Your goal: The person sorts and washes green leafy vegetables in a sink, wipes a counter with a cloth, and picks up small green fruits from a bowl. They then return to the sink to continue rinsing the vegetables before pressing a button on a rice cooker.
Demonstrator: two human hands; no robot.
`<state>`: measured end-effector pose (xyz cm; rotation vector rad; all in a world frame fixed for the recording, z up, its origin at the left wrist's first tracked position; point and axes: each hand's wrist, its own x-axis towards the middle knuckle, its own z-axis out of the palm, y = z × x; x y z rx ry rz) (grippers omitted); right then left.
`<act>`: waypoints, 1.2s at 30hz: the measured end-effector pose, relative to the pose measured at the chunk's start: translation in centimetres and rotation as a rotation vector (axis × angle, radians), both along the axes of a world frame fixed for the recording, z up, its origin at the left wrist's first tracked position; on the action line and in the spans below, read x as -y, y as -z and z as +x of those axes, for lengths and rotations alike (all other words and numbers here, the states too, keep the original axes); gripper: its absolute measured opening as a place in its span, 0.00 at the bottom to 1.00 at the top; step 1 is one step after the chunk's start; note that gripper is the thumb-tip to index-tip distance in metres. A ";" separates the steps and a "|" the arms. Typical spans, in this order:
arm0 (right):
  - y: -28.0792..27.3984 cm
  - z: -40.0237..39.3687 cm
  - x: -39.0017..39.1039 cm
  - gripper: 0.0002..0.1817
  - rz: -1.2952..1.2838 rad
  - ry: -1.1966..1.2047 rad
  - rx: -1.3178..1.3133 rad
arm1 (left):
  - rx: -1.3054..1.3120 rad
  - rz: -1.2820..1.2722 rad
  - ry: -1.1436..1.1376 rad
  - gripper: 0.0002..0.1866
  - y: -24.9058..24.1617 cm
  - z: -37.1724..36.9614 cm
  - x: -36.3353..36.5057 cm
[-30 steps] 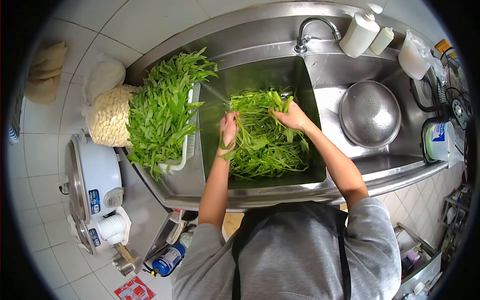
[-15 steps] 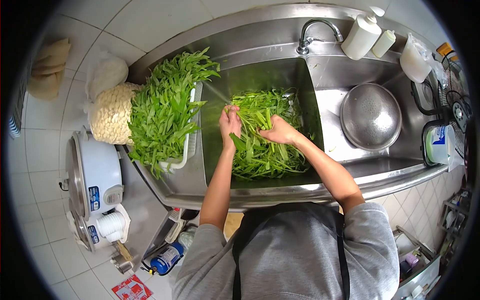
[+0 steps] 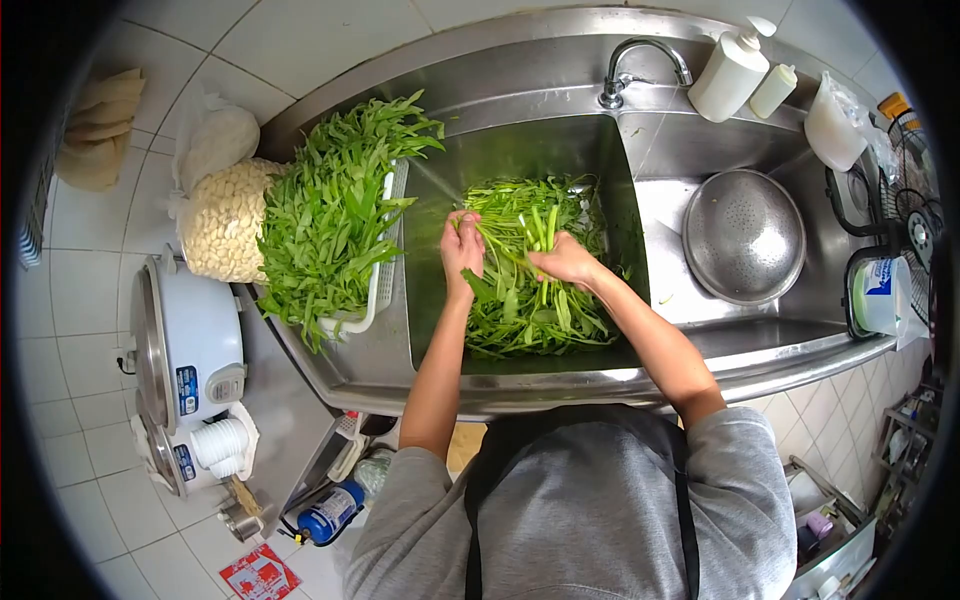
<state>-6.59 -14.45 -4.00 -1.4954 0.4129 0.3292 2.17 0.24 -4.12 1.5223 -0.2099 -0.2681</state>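
Green water spinach (image 3: pixel 545 320) fills the middle of the left sink basin (image 3: pixel 430 330). At the pile's left side, my left hand (image 3: pixel 462 252) is closed around a bunch of stems that fan out to the right. My right hand (image 3: pixel 566 262) grips several thick cut stems, their pale ends pointing up past the fingers. Loose leaves lie below and between both hands. More water spinach (image 3: pixel 335 210) is heaped in a white plastic basket (image 3: pixel 385 270) on the ledge left of the basin.
An upturned metal colander (image 3: pixel 744 236) lies in the right basin. Behind are the faucet (image 3: pixel 645 45) and a white pump bottle (image 3: pixel 727 78). A bag of peeled garlic (image 3: pixel 225 220) leans against the basket, with a rice cooker (image 3: pixel 200 340) nearer on the left. A fan (image 3: pixel 915 225) stands far right.
My right hand has shifted slightly right, and the stems in it now stand more upright. My left hand has stayed nearly in place. The whole view has shifted a little.
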 end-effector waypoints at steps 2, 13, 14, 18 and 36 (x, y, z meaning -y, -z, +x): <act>1.3 0.3 0.0 0.11 0.028 0.157 -0.111 | 0.087 0.001 -0.058 0.11 -0.1 -0.2 0.0; -1.0 1.2 -0.9 0.19 -0.507 0.085 0.139 | 0.208 0.423 -0.005 0.16 0.5 -0.8 0.8; -1.5 1.2 -1.0 0.18 -0.575 0.074 0.128 | 0.217 0.403 0.010 0.15 0.3 -0.9 0.8; -1.7 1.5 -1.2 0.18 -0.585 0.110 0.171 | 0.207 0.428 0.083 0.12 0.0 -1.0 0.6; 5.8 -0.5 2.6 0.30 0.244 0.153 -0.225 | 0.179 0.283 -0.059 0.14 1.7 1.5 -5.0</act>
